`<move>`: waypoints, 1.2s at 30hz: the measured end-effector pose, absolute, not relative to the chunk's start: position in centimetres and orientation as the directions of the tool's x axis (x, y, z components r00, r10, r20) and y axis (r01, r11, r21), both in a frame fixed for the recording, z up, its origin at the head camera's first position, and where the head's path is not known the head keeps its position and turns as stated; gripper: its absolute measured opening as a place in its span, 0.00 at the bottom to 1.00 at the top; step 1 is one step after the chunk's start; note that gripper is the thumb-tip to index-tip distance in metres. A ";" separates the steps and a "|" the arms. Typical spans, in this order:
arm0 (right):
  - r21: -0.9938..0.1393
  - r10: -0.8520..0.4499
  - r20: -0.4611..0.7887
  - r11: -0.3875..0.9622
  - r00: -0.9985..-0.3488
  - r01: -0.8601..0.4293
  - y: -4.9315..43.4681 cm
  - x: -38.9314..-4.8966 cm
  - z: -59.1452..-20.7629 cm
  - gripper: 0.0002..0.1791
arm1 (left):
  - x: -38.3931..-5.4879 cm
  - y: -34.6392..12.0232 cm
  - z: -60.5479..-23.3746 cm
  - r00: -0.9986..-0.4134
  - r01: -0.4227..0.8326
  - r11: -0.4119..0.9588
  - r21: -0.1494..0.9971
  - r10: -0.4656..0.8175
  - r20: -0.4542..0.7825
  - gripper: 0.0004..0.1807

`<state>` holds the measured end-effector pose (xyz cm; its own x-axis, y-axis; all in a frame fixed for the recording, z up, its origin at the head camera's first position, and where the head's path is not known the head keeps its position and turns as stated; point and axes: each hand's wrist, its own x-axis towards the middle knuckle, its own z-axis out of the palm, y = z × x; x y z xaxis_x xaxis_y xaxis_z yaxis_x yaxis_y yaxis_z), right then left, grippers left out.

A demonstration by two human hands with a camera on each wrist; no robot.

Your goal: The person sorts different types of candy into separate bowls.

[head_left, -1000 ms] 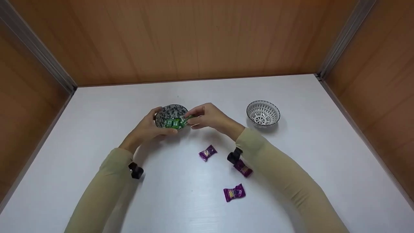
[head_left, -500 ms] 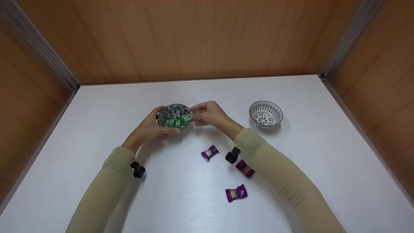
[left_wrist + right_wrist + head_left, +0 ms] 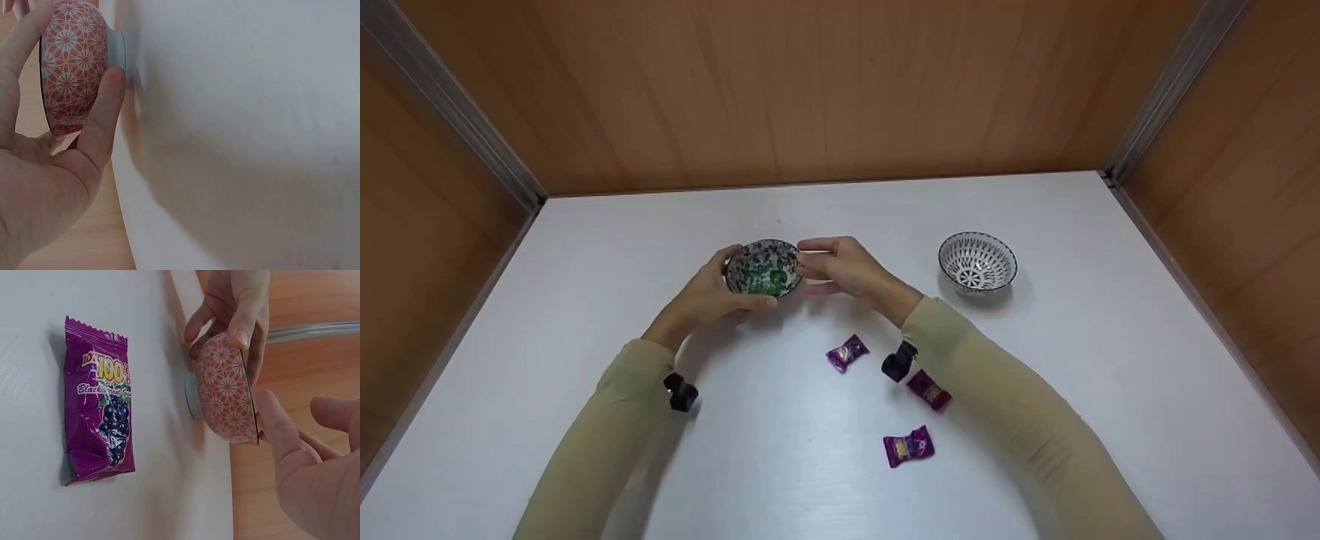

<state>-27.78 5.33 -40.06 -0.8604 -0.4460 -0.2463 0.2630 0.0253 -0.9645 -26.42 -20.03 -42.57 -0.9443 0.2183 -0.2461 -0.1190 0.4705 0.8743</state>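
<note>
My left hand [image 3: 709, 292] grips a small bowl [image 3: 763, 257], thumb at the near rim. Its inside is dark-patterned; outside, the bowl [image 3: 73, 62] bears a red and white flower print above a pale foot. Low in it lie green-wrapped candies [image 3: 765, 282]. At the bowl's right rim is my right hand [image 3: 844, 268], its fingers extended and no candy visible between them. In the right wrist view the thumb and forefinger of the right hand [image 3: 315, 467] stand apart, beside the bowl [image 3: 225, 391].
Purple candy packets lie on the white table: one in front of the bowl [image 3: 847, 352], one by the right sleeve [image 3: 928, 390], one nearer [image 3: 908, 447]. A black-and-white bowl [image 3: 976, 262] stands to the right. Wooden panels [image 3: 825, 90] enclose the table.
The green candy that my right hand pinched at the rim has been let go and is in the bowl. The right fingers have loosened; my left hand keeps holding the bowl.
</note>
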 end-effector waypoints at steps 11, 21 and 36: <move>-0.963 -0.452 -0.238 -0.005 -0.860 0.269 5.3 -27.5 -39.7 0.27 | -26.2 -20.0 -42.1 -0.948 -0.102 0.485 0.869 0.217 -0.233 0.69; -0.975 -0.480 -0.203 0.014 -0.854 0.223 5.8 -27.2 -39.2 0.27 | -26.1 -20.1 -42.0 -0.946 -0.096 0.536 0.839 0.213 -0.244 0.71; -0.978 -0.431 -0.186 0.162 -0.883 0.127 8.1 -26.8 -38.5 0.24 | -24.6 -20.2 -39.6 -0.949 -0.091 0.568 0.818 0.199 -0.243 0.74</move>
